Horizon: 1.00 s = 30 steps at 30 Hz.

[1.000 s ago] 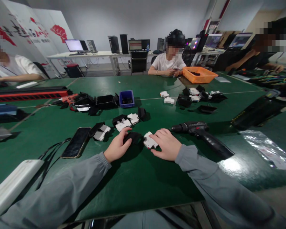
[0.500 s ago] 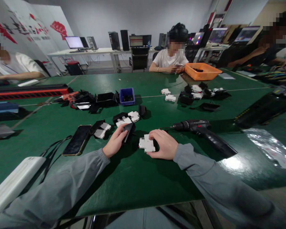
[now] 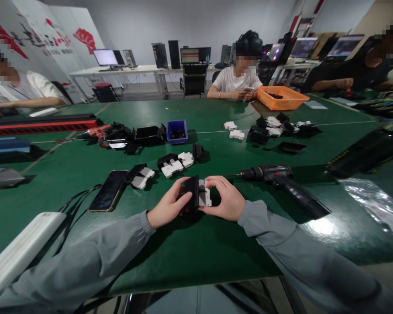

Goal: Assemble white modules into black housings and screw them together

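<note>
Black cover (image 3: 191, 192), gripped by the left hand (image 3: 170, 203), meets the white module (image 3: 204, 198) pinched in the right hand (image 3: 228, 199), a drill (image 3: 271, 174) just beyond, the near bench (image 3: 196, 257) edge well apart.

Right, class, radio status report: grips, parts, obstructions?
Left grip holds black casing. Right grip holds white block. Casing beside block, contact unclear. Drill beyond right grip, not between parts.

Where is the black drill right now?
In the head view, the black drill lies right of centre, just beyond the right hand, with the clear bag farther right.
</note>
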Motion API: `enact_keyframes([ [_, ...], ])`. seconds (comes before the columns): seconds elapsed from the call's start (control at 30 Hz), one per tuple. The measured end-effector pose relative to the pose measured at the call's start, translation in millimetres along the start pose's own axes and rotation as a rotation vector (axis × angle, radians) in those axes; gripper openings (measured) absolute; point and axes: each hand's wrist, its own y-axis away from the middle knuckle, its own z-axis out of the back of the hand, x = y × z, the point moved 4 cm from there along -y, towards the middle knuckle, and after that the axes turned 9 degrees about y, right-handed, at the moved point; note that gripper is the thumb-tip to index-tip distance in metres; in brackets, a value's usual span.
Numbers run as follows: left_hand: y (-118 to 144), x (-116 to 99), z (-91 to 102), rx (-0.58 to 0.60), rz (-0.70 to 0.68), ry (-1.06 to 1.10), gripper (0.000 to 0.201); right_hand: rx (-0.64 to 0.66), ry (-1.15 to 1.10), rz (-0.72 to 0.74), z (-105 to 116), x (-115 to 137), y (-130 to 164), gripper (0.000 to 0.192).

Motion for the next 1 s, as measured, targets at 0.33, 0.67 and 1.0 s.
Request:
enact_keyframes([
  [0.33,13.4,2.6,-19.8,0.203,0.172,0.401,0.071,-0.154,-0.070,0.214,2.6,20.6,8.7,0.073],
  [0.67,15.3,5.5,-19.3,0.122,0.306,0.543,0.069,-0.059,0.152,0.118,27.1,-8.3,14.6,0.021],
  [1.0,1.6,5.7,-12.7,0.128,0.382,0.742,0.052,0.195,0.310,-0.099,40.7,-83.5,18.5,0.027],
])
